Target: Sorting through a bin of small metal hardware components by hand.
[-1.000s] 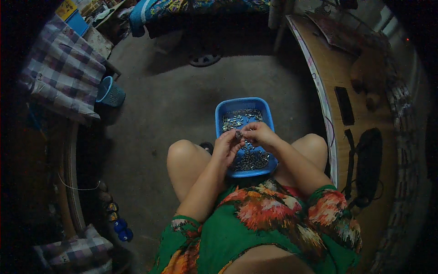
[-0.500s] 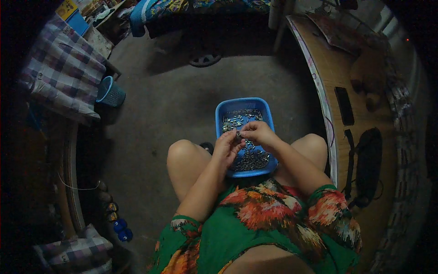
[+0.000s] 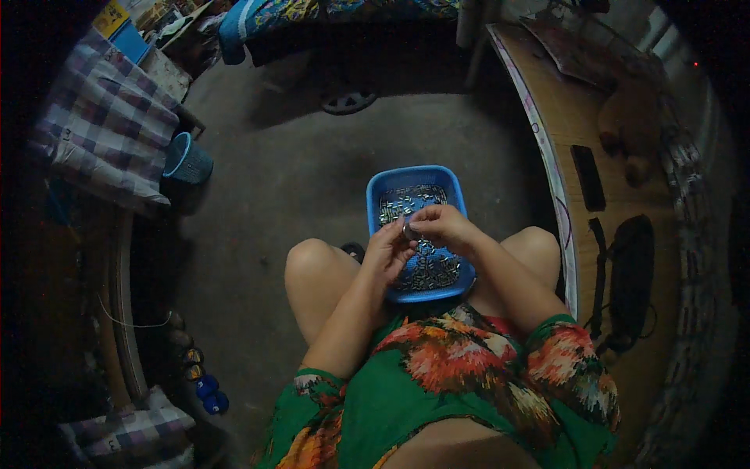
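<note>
One metallic piece (image 3: 409, 231) is pinched by left hand (image 3: 386, 247) and right hand (image 3: 447, 227) over blue plastic basket (image 3: 430, 296), metal cylinders (image 3: 431, 275) heaped at both ends, done/left split unclear.

This looks like a room in a home: a patterned cover (image 3: 351, 9) drapes what seems a bed at top centre, with checked cloth (image 3: 109, 117) and a wastebasket (image 3: 189, 164) at upper left, and a checked cushion (image 3: 129, 430) at lower left.

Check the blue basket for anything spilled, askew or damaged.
Nothing stands out: the blue basket looks intact where visible, and small metal pieces lie inside it. Flaws in single pieces are too small to tell.
</note>
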The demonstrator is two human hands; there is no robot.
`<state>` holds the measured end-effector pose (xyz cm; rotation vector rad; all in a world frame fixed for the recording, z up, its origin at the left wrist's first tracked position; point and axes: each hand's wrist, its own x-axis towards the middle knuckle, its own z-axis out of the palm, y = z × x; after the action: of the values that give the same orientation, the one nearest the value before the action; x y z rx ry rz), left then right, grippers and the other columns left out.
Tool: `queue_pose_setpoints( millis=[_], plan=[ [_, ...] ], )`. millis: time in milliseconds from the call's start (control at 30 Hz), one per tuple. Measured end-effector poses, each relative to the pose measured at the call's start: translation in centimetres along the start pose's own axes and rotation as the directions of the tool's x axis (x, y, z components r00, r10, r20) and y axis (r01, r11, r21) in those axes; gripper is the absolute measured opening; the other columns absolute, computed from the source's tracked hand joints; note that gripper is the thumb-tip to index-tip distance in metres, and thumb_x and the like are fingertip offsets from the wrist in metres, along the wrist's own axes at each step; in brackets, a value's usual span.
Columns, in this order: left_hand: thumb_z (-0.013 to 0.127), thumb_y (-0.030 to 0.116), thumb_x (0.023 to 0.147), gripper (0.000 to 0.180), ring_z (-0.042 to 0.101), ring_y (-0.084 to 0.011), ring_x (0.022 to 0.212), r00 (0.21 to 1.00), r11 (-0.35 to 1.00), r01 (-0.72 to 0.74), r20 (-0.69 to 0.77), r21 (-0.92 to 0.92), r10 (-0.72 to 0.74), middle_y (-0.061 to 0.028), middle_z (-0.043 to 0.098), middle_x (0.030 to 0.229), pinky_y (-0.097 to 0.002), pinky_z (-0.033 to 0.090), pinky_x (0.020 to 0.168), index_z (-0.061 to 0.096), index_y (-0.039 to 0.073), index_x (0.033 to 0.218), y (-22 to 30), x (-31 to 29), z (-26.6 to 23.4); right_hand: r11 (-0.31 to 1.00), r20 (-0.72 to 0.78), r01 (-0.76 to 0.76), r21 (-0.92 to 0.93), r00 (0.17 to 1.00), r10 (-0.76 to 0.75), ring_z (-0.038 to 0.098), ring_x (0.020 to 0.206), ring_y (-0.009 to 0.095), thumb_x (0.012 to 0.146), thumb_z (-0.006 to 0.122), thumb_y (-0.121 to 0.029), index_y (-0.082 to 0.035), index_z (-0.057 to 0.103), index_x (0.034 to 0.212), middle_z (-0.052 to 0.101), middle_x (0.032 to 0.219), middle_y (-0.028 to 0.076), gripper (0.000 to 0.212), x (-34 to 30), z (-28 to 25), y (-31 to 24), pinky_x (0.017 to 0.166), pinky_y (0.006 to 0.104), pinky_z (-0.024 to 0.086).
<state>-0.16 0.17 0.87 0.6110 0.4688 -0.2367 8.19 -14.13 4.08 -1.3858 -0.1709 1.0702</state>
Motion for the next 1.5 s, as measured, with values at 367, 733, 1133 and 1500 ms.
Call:
queue_pose_setpoints(
  millis=[367,733,1133,1500],
  plan=[
    [0.056,0.012,0.080,0.016,0.057,-0.0155,0.070,0.969,0.985,-0.171,-0.183,-0.023,0.164,-0.0056,0.057,0.079,-0.0255,0.050,0.059,0.051,0.004,0.093,-0.8,0.6,-0.4,0.995,0.014,0.001,-0.098,1.000,0.001,0.043,0.050,0.006,0.073,0.064,-0.019,-0.008,0.058,0.079,0.051,0.062,-0.002,0.014,0.3,-0.1,0.8,0.041,0.0185,0.031],
    [0.051,0.016,0.084,0.016,0.055,-0.0122,0.063,0.990,0.990,-0.136,-0.036,-0.046,0.135,-0.0042,0.056,0.078,-0.0223,0.047,0.054,0.052,0.004,0.095,-0.7,0.8,-1.0,0.985,-0.065,-0.110,0.133,0.991,0.120,0.036,0.047,0.005,0.080,0.055,-0.020,-0.006,0.054,0.090,0.046,0.063,-0.003,0.017,0.4,-0.4,0.7,0.039,0.0173,0.024],
    [0.052,0.022,0.084,0.025,0.055,-0.0143,0.071,0.991,0.992,-0.122,-0.058,-0.026,0.120,-0.0072,0.057,0.080,-0.0238,0.047,0.061,0.055,0.002,0.097,-0.6,0.5,-0.6,0.999,-0.034,-0.037,0.035,0.999,0.038,0.037,0.048,0.005,0.079,0.058,-0.018,-0.005,0.058,0.093,0.046,0.062,-0.003,0.019,-0.2,0.7,0.2,0.040,0.0180,0.025],
    [0.055,0.028,0.082,0.023,0.054,-0.0138,0.064,0.995,0.995,-0.097,-0.024,-0.033,0.096,-0.0063,0.057,0.076,-0.0235,0.045,0.053,0.052,0.005,0.085,-0.5,0.4,-0.4,0.987,-0.046,-0.045,0.152,0.998,0.053,0.035,0.049,0.004,0.080,0.055,-0.015,-0.005,0.057,0.094,0.044,0.061,-0.005,0.018,0.4,-0.6,1.0,0.041,0.0175,0.026]
  ],
)
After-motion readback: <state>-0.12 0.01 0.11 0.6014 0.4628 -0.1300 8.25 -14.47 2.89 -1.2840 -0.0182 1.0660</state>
